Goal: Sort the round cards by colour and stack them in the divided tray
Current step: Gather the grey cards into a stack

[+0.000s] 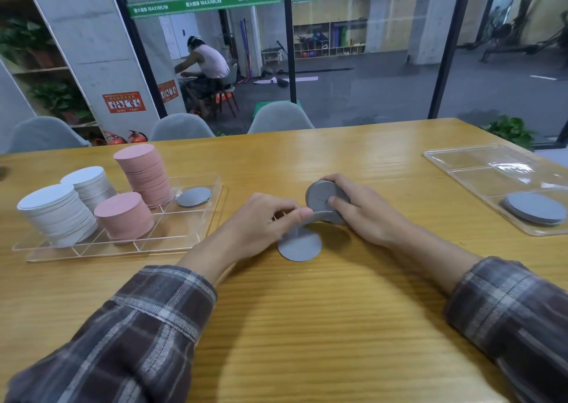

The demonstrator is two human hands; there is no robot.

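Head view: right hand (359,210) grips a grey stack (321,194); left hand (261,221), touching it, pinches a card (300,246).

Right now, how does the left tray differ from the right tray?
The left tray holds white, pink and grey cards; the right tray only grey. The left tray's white stacks and pink stacks stand tall; the right tray's grey stack is low. Both are clear and divided.
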